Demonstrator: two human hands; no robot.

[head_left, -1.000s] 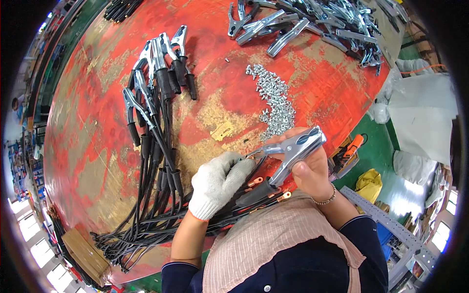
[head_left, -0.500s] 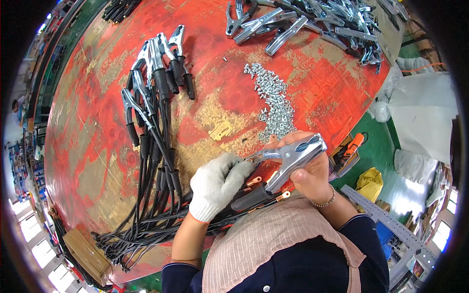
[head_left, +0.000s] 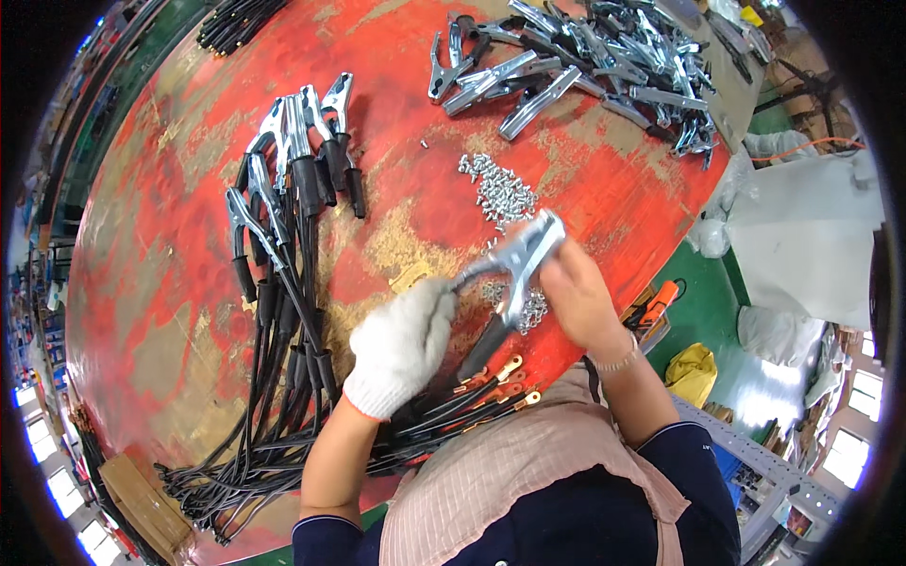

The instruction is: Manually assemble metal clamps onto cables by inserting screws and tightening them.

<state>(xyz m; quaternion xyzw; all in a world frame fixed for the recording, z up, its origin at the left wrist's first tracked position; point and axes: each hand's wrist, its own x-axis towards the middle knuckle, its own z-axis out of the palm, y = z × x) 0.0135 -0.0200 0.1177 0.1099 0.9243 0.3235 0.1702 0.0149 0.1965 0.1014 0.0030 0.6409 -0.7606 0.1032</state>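
Observation:
My left hand [head_left: 401, 344], in a white knit glove, is closed around one handle of a silver metal spring clamp [head_left: 522, 264]. The clamp's jaws point up and to the right; its other handle, in a black sleeve [head_left: 483, 347], slants down. Bare and wearing a bead bracelet, my right hand [head_left: 583, 297] is right beside the jaws. Its fingers are smeared by motion and partly behind the clamp, so their grip is unclear. Beneath the clamp lies a pile of small silver screws [head_left: 505, 196]. Black cables with copper ring lugs [head_left: 510, 368] lie close to my apron.
Finished-looking clamps on black cables [head_left: 300, 160] lie to the left on the red, worn table [head_left: 170, 283]. A heap of loose clamps [head_left: 604, 71] covers the far right. More cable ends [head_left: 236, 24] sit at the far left. An orange-handled tool [head_left: 663, 300] is beyond the right edge.
The clamp has turned more upright and moved slightly up and left. My right hand has shifted from gripping around its jaws to their right side. The whole view has shifted a little.

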